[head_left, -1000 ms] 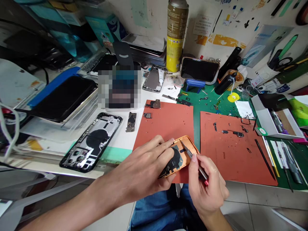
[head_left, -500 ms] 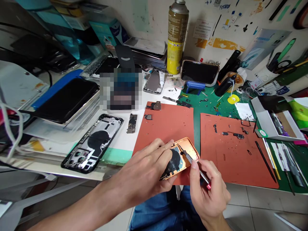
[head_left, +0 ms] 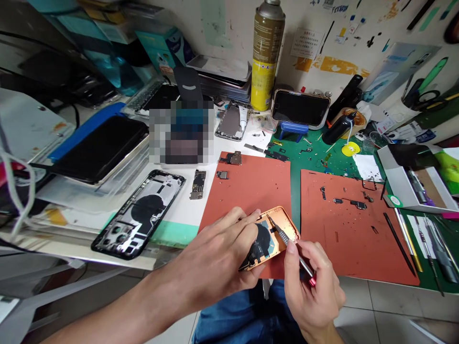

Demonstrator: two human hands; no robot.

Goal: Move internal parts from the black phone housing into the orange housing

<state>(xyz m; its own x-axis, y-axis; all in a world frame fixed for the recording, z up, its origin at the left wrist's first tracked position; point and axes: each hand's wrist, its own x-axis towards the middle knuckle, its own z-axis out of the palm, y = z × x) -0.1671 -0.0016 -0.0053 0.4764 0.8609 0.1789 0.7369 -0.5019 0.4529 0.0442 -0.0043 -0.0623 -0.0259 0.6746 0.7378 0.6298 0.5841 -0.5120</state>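
Observation:
An orange phone housing (head_left: 284, 216) is tilted over the near edge of the left red-brown mat, its inside facing up with a black round pad and pale blue film. My left hand (head_left: 222, 253) is closed around its left end, fingers over the top edge and thumb below. In a pinch, my right hand (head_left: 315, 282) holds a slim pen-shaped metal tool (head_left: 282, 234) with a knurled collar and a red end. The tool's thin tip rests in or just over the housing's interior near its upper edge; actual contact is too small to tell.
A black phone housing (head_left: 143, 212) and a logic board (head_left: 198, 184) lie to the left. Camera modules (head_left: 234, 157) sit on the left mat. Small parts (head_left: 358, 204) and a black stick (head_left: 399, 243) are on the right mat (head_left: 322, 239). A spray can (head_left: 267, 57) stands behind.
The view has shifted slightly, so the bench items appear a little to the right. Both hands keep their grips, and the tool tip stays at almost the same spot in the housing.

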